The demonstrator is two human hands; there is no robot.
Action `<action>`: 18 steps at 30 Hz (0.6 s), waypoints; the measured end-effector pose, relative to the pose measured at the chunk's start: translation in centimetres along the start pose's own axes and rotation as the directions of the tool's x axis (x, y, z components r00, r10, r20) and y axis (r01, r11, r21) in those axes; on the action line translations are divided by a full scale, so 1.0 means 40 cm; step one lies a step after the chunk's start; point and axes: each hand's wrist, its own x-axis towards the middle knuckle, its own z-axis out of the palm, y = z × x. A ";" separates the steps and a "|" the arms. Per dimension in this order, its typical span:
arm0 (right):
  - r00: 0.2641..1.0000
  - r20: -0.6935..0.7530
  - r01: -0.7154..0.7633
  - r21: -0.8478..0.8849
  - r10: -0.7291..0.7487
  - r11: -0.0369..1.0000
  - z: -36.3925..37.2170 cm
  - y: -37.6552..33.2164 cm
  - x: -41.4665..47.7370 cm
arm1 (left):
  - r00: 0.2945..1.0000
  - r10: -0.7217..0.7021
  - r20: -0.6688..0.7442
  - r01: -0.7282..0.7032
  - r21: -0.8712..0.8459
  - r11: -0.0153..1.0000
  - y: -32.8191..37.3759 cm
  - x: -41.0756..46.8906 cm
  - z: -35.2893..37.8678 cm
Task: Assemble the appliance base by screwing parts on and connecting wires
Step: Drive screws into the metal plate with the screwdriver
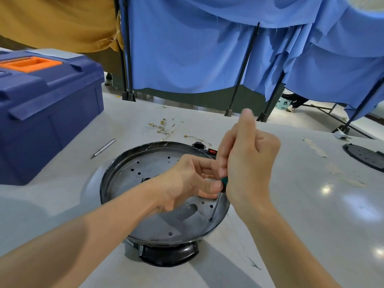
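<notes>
The round metal appliance base (pixel 145 169) lies upside down on the table, its perforated plate facing up and a black handle at the near edge. My right hand (pixel 247 161) grips a green-handled screwdriver (pixel 224 180) from above; its thin shaft slants down to a screw hole near the plate's right rim (pixel 211 219). My left hand (pixel 187 181) reaches over the plate, thumb and fingers pinching the lower end of the screwdriver handle. Loose wires with gold terminals (pixel 164 128) lie on the table beyond the base.
A dark blue toolbox (pixel 47 104) with an orange handle stands at the left. A silver pen-like tool (pixel 103 148) lies beside it. A black round part (pixel 365 156) sits at the right edge. A black socket and red switch (pixel 204 148) sit behind the base. Blue curtains hang behind.
</notes>
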 end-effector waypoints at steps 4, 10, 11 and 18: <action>0.709 0.635 -0.474 0.108 0.306 0.874 -0.042 -0.036 0.092 | 0.999 0.025 0.038 -0.025 0.009 1.000 0.005 -0.005 -0.009; 0.819 0.521 -0.412 0.243 0.240 0.878 -0.019 -0.015 0.070 | 0.999 0.012 0.046 -0.010 -0.038 0.999 0.004 -0.011 -0.017; 0.882 0.413 -0.345 0.237 0.227 0.908 -0.018 -0.016 0.061 | 0.999 0.009 0.052 -0.007 -0.032 0.999 0.007 -0.011 -0.013; 0.979 -0.199 0.033 -0.025 -0.037 0.999 0.017 0.007 -0.011 | 1.000 -0.019 0.003 0.019 0.014 1.000 -0.002 0.001 0.011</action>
